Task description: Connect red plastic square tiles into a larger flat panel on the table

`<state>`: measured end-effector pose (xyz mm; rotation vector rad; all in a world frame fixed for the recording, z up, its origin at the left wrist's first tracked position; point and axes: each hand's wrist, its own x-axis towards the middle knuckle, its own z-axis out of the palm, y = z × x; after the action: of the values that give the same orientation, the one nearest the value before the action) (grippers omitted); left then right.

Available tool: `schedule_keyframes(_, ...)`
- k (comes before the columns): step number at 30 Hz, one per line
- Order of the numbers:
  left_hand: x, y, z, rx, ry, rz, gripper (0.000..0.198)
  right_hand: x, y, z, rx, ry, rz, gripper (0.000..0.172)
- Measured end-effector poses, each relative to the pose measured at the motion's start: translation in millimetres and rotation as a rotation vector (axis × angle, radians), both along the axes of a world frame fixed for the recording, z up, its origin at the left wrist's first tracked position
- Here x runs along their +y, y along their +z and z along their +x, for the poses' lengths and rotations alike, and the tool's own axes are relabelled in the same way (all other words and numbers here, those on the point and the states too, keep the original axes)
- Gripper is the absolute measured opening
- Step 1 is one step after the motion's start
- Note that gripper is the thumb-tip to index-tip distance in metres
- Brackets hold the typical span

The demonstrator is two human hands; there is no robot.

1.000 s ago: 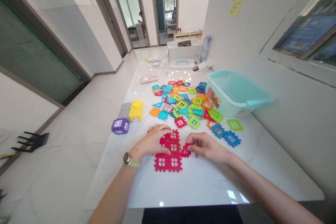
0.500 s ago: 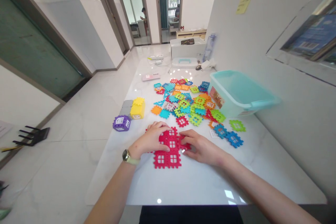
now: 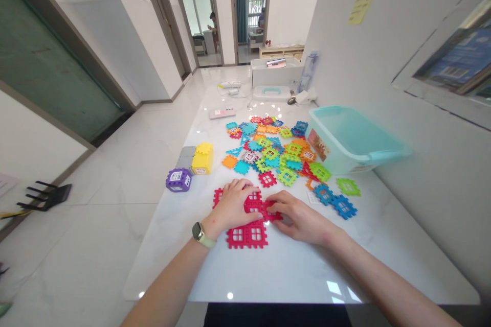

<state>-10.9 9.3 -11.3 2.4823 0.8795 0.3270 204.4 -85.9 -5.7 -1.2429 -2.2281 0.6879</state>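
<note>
My left hand (image 3: 232,207) lies on a red interlocking waffle-tile panel (image 3: 247,237), fingers gripping its upper part and covering several window squares. My right hand (image 3: 299,219) pinches a small red tile (image 3: 271,213) against the panel's right edge. A wide spread of multicoloured tiles (image 3: 268,150) lies just beyond both hands. Nearest my left hand stand a purple tile cube (image 3: 178,180) and a yellow tile house block (image 3: 202,159). A watch sits on my left wrist (image 3: 201,235).
A white marble table (image 3: 299,271) carries everything. A teal plastic bin (image 3: 345,138) stands against the wall at right, with blue and green tiles (image 3: 343,206) before it. A white box (image 3: 275,71) stands at the far end. A person (image 3: 213,36) stands in a distant room.
My left hand has shifted slightly right over the panel. The small red tile now sits against the panel's right edge under my right fingers. The view has drifted slightly right.
</note>
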Motion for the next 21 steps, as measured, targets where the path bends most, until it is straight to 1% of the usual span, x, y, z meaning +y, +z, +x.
schedule_keyframes(3, -0.2, -2.6, 1.9, -0.008, 0.004, -0.004, 0.061, 0.3, -0.9, 2.3, -0.004, 0.01, 0.0, 0.025)
schedule_keyframes(6, 0.1, -2.0, 1.4, -0.005, 0.004, -0.017, 0.058, 0.5, -1.3, 1.9, -0.009, 0.022, 0.0, 0.025)
schedule_keyframes(11, -3.6, -2.1, 6.0, -0.002, 0.071, 0.011, 0.056, -2.7, 2.3, -1.3, -0.041, 0.035, 0.01, 0.021)
schedule_keyframes(15, -5.6, -3.8, 11.4, 0.002, 0.082, 0.034, 0.053, -0.1, 4.8, -0.8, -0.05, 0.049, 0.02, 0.019)
schedule_keyframes(17, -6.0, -4.0, 13.2, -0.005, 0.078, 0.034, 0.051, 7.2, 4.3, 0.7, -0.045, 0.016, 0.058, 0.019)
schedule_keyframes(18, -6.1, -3.9, 13.7, -0.009, 0.071, 0.032, 0.051, 12.4, 3.5, 1.6, -0.055, -0.022, 0.092, 0.021)
schedule_keyframes(21, -6.1, -3.9, 13.6, -0.019, 0.019, 0.018, 0.056, 30.9, -1.1, 3.1, -0.17, -0.158, 0.192, 0.029)
